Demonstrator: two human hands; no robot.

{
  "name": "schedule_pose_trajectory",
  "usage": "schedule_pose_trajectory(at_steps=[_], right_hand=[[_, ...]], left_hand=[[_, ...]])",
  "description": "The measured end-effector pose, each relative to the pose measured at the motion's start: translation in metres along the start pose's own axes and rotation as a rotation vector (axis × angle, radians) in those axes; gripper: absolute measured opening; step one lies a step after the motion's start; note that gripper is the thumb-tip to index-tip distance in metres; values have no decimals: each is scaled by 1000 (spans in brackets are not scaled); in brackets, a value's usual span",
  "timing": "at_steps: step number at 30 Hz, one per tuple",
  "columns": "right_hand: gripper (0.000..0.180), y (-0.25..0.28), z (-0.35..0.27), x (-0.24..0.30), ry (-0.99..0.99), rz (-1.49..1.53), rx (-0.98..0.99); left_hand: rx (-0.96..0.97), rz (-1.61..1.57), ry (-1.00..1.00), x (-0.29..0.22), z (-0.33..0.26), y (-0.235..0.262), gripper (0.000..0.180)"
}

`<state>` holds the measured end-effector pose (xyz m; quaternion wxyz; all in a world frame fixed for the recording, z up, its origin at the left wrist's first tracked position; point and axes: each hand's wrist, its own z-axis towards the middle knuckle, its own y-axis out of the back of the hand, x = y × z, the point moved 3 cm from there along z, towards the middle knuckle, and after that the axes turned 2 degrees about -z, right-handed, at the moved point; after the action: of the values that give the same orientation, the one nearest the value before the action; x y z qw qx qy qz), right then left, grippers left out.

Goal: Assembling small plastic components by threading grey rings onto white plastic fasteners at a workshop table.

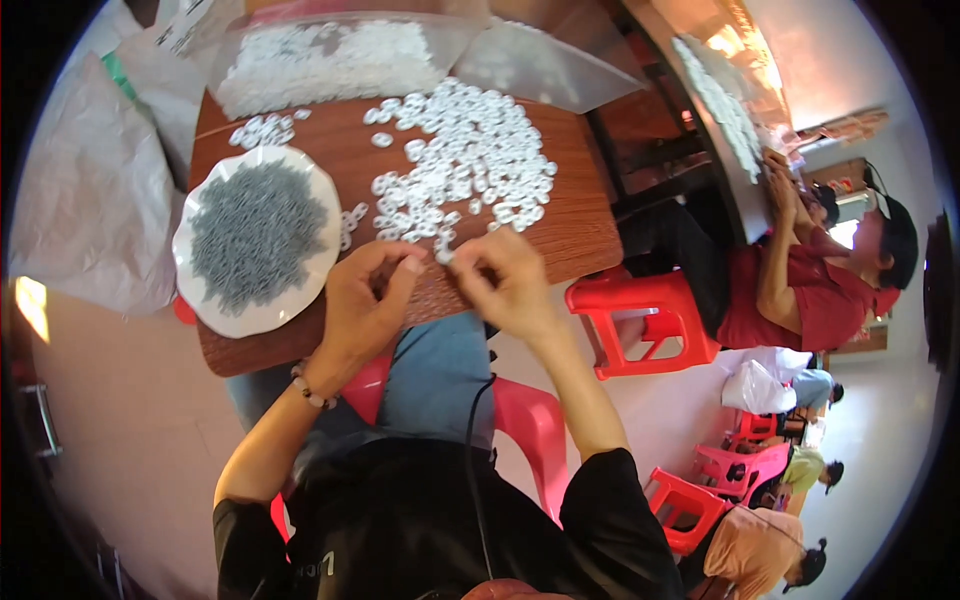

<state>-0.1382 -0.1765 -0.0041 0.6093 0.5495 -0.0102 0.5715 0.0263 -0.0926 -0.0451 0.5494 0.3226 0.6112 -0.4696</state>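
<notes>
Close to the table's near edge, my right hand (510,285) is closed, thumb and finger pinching a small white plastic piece (445,257). My left hand (365,305) is just left of it, also in a pinch; what its fingertips hold is too small to make out. Beyond both hands a loose heap of small white ring-like plastic pieces (465,150) spreads over the brown wooden table (585,225). Left of my left hand, a white wavy-rimmed plate (328,195) carries a pile of thin grey nail-like pins (258,235).
Clear plastic bags of white pieces (325,65) lie along the table's far side. A large whitish sack (90,190) stands at the left. To the right, a person in a red shirt (800,285) works at another table, near a red stool (640,325). Several people sit farther off.
</notes>
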Motion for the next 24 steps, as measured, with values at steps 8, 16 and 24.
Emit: schedule_pose_trajectory(at_steps=[8, 16, 24], right_hand=[[7, -6, -1, 17, 98, -56, -47], [10, -3, 2, 26, 97, 56, 85], [12, 53, 36, 29, 204, -262, -39]], left_hand=[[39, 185, -102, -3, -5, 2, 10], [158, 92, -134, -10, -6, -1, 11], [121, 54, -28, -3, -4, 4, 9]])
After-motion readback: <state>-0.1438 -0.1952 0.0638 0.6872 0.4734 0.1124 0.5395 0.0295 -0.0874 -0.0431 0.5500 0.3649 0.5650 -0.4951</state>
